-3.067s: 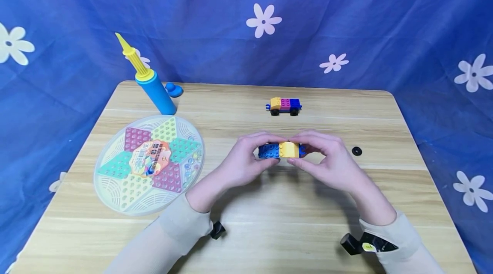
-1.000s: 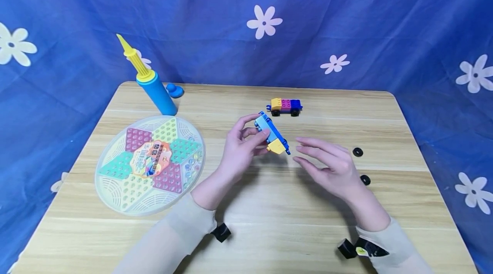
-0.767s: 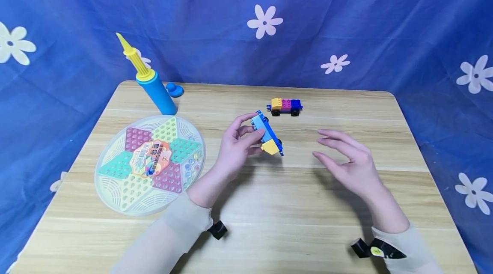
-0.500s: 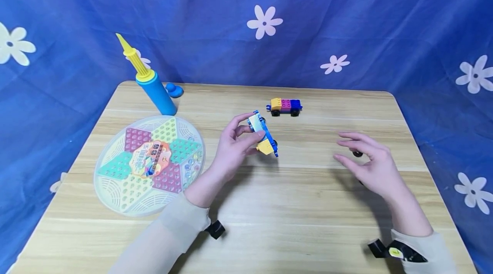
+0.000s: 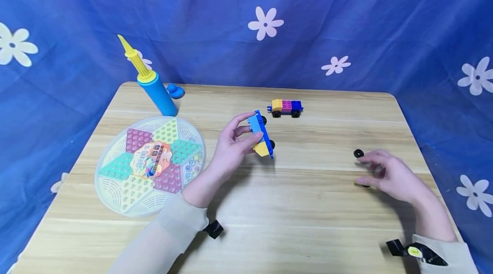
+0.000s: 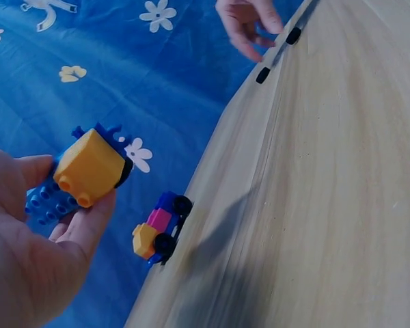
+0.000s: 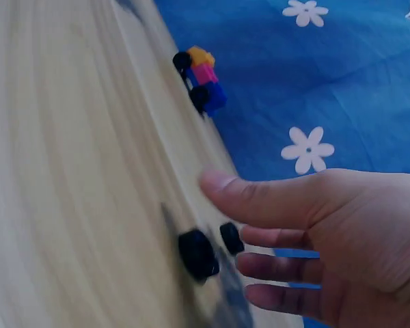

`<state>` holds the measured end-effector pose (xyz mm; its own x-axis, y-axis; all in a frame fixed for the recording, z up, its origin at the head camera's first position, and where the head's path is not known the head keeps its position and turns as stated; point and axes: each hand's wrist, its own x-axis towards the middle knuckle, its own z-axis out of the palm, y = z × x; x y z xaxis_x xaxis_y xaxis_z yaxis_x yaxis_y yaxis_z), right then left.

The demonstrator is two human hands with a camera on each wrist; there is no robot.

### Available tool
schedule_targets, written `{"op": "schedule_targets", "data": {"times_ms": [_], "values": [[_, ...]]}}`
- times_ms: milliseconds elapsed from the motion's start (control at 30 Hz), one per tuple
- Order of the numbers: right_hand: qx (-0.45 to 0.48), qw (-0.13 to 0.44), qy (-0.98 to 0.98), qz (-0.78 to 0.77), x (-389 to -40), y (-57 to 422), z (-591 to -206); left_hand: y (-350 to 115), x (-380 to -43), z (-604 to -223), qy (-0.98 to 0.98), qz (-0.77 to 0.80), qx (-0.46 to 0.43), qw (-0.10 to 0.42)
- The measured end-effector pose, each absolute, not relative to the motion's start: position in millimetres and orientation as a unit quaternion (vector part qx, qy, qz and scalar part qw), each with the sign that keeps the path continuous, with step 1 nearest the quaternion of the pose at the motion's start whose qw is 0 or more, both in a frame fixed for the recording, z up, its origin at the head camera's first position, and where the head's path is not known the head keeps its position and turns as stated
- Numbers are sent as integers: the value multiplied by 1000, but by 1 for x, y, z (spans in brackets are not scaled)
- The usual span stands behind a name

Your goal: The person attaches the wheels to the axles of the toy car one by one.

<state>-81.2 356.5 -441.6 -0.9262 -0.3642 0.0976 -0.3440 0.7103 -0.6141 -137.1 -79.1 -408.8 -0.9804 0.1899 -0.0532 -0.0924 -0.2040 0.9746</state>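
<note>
Between thumb and fingers, my left hand [image 5: 231, 150] grips a toy brick car [image 5: 256, 125] above the table. The car is tilted, with light blue and yellow bricks on a blue base and black wheels along its right side. Two loose black wheels lie at the right: a far wheel [image 5: 358, 153] and a near wheel [image 7: 197, 254]. My right hand [image 5: 393, 177] hovers beside them, thumb and fingers apart with nothing between them. Its thumb partly covers the near wheel in the head view.
A second toy car [image 5: 286, 107], yellow, pink and blue, stands on its wheels at the back of the table. At the left lie a round Chinese checkers board [image 5: 111, 190], a blue and yellow balloon pump [image 5: 157, 95] and a small blue piece [image 5: 175, 91].
Both hands held the car level earlier. My right hand has let go and moved right, lowering toward the loose wheels. My left hand has turned the car onto a tilt and drawn it slightly left.
</note>
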Motion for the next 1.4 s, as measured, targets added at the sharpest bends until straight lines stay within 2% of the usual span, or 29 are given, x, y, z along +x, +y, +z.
{"op": "schedule_targets", "data": {"times_ms": [200, 367, 633, 1067, 1400], "values": [[-219, 68, 908, -350, -77, 367, -455, -81, -138, -407, 642, 759, 49, 94], [-225, 72, 906, -351, -78, 366, -460, -80, -138, -407, 661, 741, 60, 101], [-239, 30, 908, -342, -83, 344, -441, -76, -136, -403, 685, 715, 73, 114], [-297, -55, 866, -399, -97, 263, -398, -70, -133, -400, 671, 723, 93, 136], [-318, -59, 837, -441, -96, 217, -380, -68, -134, -394, 680, 709, 126, 139]]}}
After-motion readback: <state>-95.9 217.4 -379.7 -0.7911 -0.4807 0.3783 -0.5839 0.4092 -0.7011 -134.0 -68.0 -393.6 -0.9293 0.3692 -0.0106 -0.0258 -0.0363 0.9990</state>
